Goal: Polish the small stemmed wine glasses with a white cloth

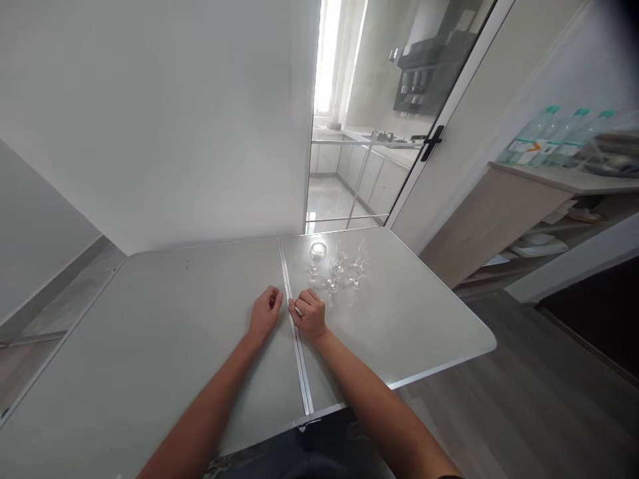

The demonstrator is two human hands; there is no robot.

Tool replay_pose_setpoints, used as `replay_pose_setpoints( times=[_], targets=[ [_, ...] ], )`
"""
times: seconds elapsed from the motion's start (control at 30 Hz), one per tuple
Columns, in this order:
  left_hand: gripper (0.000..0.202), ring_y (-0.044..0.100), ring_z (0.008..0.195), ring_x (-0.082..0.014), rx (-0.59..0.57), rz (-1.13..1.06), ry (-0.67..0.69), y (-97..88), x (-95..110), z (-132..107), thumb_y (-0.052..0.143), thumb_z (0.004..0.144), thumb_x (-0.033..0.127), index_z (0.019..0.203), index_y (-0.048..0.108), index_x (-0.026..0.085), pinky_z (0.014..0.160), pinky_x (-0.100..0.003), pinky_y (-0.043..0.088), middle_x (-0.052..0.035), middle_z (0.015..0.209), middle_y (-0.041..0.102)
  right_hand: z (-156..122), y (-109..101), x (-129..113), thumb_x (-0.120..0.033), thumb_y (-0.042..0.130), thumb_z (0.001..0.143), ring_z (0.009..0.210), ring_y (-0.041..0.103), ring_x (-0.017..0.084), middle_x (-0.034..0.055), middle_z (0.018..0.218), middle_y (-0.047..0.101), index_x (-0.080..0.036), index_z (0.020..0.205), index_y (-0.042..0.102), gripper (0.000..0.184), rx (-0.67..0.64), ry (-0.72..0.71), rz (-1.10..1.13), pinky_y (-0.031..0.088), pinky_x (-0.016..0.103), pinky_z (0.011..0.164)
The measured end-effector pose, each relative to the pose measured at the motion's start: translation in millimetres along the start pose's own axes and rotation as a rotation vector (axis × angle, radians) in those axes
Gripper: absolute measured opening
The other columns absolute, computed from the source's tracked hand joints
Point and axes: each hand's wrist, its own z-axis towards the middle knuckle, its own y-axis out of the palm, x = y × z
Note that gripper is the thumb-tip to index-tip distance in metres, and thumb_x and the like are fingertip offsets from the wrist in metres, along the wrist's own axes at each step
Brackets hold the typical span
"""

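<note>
My left hand [267, 311] rests on the grey folding table [200, 346], just left of its centre seam. Its fingers curl loosely inward, and no object shows in them. On the other side of the seam, close by, lies my right hand [308, 314], closed into a loose fist. A small pale gap shows between its thumb and fingers, with no object that I can make out. Beyond the right hand, several clear stemmed glasses stand grouped together; the leftmost glass [318, 253] is upright and apart from the hand. The others overlap and are hard to separate.
A metal seam strip [301, 366] crosses the table. Behind it are a white wall [200, 133] and a glass door with a black handle [432, 143], a kitchen showing through. To the right, a shelf unit [514, 199] carries several clear bottles [536, 136] with green caps.
</note>
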Motion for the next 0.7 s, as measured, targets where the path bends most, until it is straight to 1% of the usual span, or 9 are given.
replay_pose_setpoints(
  times=[0.1,0.2,0.27,0.33,0.4,0.47,0.53,0.6,0.7],
  targets=[
    [0.028,0.058,0.071,-0.0148,-0.048,0.085,-0.042,3.6,3.0,1.7,0.051,0.094,0.049,0.105,0.056,0.024,0.066,-0.026,0.041,0.0019,0.085,0.063,9.1,-9.0,-0.7,-0.019,0.050,0.098,0.070,0.053,0.016,0.0038,0.075,0.058,-0.022,0.069,0.049,0.029,0.113,0.041,0.136,0.041,0.028,0.066],
    [0.025,0.061,0.070,-0.0152,-0.097,0.084,-0.057,14.0,12.1,3.0,0.058,0.090,0.047,0.098,0.057,0.023,0.065,-0.027,0.042,0.0008,0.086,0.065,16.3,-29.4,3.1,-0.015,0.045,0.098,0.077,0.058,0.015,0.0063,0.090,0.061,-0.021,0.091,0.056,0.015,0.219,0.140,0.228,0.046,0.027,0.068],
    [0.023,0.060,0.065,-0.0136,-0.151,-0.001,-0.045,28.1,25.0,3.8,0.060,0.088,0.044,0.090,0.057,0.022,0.065,-0.027,0.043,0.0005,0.086,0.067,17.5,-49.7,11.6,-0.017,0.046,0.095,0.085,0.061,0.018,0.0068,0.095,0.060,-0.022,0.101,0.054,0.011,0.357,0.228,0.210,0.049,0.029,0.074],
    [0.020,0.059,0.060,-0.0121,-0.207,-0.092,-0.021,48.3,42.7,5.8,0.062,0.087,0.041,0.089,0.058,0.021,0.064,-0.027,0.044,0.0008,0.086,0.068,15.8,-72.8,27.6,-0.022,0.050,0.092,0.090,0.061,0.019,0.0052,0.092,0.059,-0.022,0.100,0.051,0.008,0.529,0.357,0.127,0.050,0.032,0.080],
    [0.022,0.061,0.063,-0.0126,-0.196,-0.130,0.006,72.6,61.5,10.0,0.067,0.084,0.039,0.095,0.059,0.022,0.068,-0.027,0.047,-0.0004,0.092,0.070,12.2,-95.0,52.1,-0.026,0.053,0.088,0.086,0.061,0.019,0.0050,0.093,0.059,-0.022,0.104,0.050,0.017,0.593,0.614,0.012,0.050,0.032,0.080],
    [0.033,0.064,0.069,-0.0148,-0.159,-0.140,-0.015,97.5,77.2,15.5,0.074,0.080,0.037,0.105,0.058,0.021,0.075,-0.030,0.050,-0.0034,0.099,0.071,7.8,-111.9,82.9,-0.030,0.055,0.083,0.081,0.063,0.020,0.0042,0.089,0.062,-0.020,0.115,0.051,0.033,0.461,0.897,-0.041,0.050,0.032,0.080],
    [0.048,0.069,0.090,-0.0217,-0.124,-0.132,-0.060,119.3,87.3,21.1,0.082,0.074,0.036,0.112,0.058,0.019,0.087,-0.034,0.051,-0.0104,0.111,0.070,3.9,-120.2,114.4,-0.038,0.066,0.073,0.077,0.063,0.023,0.0067,0.086,0.066,-0.016,0.114,0.058,0.047,0.149,1.103,-0.078,0.049,0.035,0.079],
    [0.064,0.066,0.112,-0.0285,-0.097,-0.155,-0.105,136.0,91.6,26.2,0.088,0.068,0.037,0.120,0.056,0.018,0.096,-0.038,0.050,-0.0157,0.123,0.068,1.8,-119.3,140.0,-0.045,0.074,0.064,0.086,0.065,0.030,0.0147,0.094,0.070,-0.011,0.117,0.062,0.064,-0.119,1.148,-0.103,0.049,0.039,0.083],
    [0.072,0.068,0.112,-0.0277,-0.122,-0.196,-0.123,151.2,90.8,34.6,0.087,0.070,0.038,0.131,0.053,0.019,0.097,-0.038,0.051,-0.0138,0.122,0.070,3.1,-107.3,159.6,-0.058,0.073,0.064,0.090,0.066,0.035,0.0202,0.097,0.072,-0.008,0.118,0.068,0.074,-0.266,1.085,-0.146,0.049,0.044,0.082]
  ],
)
